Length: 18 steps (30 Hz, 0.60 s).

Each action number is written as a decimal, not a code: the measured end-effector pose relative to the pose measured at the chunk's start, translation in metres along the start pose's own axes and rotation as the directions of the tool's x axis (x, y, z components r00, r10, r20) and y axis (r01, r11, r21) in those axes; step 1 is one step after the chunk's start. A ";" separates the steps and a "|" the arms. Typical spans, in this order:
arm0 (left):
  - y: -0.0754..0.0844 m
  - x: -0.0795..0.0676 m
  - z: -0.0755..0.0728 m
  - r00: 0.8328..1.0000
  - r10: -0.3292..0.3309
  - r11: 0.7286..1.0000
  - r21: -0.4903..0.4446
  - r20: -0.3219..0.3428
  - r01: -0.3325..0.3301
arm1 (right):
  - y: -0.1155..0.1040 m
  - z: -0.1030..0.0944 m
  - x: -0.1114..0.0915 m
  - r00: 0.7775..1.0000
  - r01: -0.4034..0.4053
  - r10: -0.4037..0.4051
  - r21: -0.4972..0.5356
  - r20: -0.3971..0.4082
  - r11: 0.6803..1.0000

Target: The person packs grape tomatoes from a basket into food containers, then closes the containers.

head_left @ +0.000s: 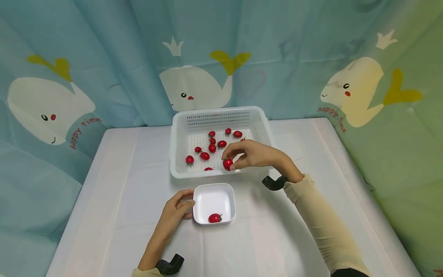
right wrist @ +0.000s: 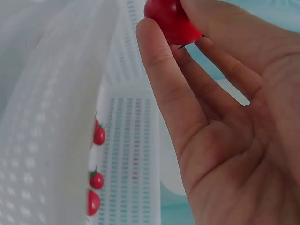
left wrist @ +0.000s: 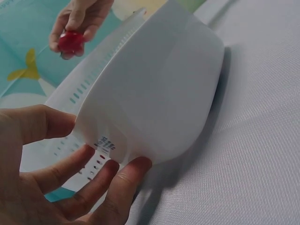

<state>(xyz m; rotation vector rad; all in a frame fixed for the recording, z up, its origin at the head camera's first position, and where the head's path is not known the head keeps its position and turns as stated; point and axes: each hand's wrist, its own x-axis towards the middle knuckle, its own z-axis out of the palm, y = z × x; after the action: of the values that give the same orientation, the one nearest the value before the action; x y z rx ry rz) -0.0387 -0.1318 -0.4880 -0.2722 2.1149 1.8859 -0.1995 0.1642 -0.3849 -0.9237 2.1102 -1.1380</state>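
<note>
In the head view my right hand (head_left: 252, 154) pinches a red cherry tomato (head_left: 227, 164) between thumb and fingers, above the near edge of a white perforated basket (head_left: 180, 174). The right wrist view shows the same tomato (right wrist: 174, 21) at the fingertips. Several cherry tomatoes (head_left: 205, 156) lie loose in the basket, some with green stems. My left hand (head_left: 178, 207) rests against the left side of a small white square dish (head_left: 204, 196). Its spread fingertips touch the dish's outer wall (left wrist: 154, 93) in the left wrist view. One cherry tomato (head_left: 215, 218) lies inside the dish, near its front.
Both containers stand on a white cloth-covered table (head_left: 138, 161), the basket behind the dish. A blue curtain (head_left: 138, 57) printed with whales hangs along the table's back edge and left side, turning green at the right. A black mount (head_left: 274, 183) sits at the right wrist.
</note>
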 end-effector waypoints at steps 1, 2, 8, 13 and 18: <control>0.000 0.000 0.000 1.000 0.001 1.000 0.001 0.000 -0.001 | -0.001 0.004 -0.002 1.000 0.003 -0.003 0.014 -0.004 1.000; 0.000 0.000 0.000 1.000 0.002 1.000 0.002 -0.001 -0.002 | 0.000 0.007 -0.003 1.000 0.004 -0.004 0.026 -0.009 1.000; 0.000 0.002 0.000 1.000 0.002 1.000 0.016 0.000 -0.002 | -0.005 0.029 -0.011 0.999 0.032 -0.030 0.111 -0.017 0.993; 0.000 0.002 -0.001 1.000 0.015 1.000 0.022 -0.007 -0.015 | -0.012 0.045 -0.015 0.996 0.085 -0.084 0.146 -0.010 0.986; -0.002 0.001 -0.001 1.000 0.009 1.000 0.015 -0.014 -0.009 | -0.013 0.060 -0.013 0.991 0.136 -0.136 0.183 -0.008 0.974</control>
<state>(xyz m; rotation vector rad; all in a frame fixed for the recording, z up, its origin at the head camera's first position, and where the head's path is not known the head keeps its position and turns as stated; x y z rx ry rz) -0.0391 -0.1326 -0.4902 -0.2736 2.1417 1.8775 -0.1432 0.1410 -0.4003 -0.9938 1.9244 -1.3728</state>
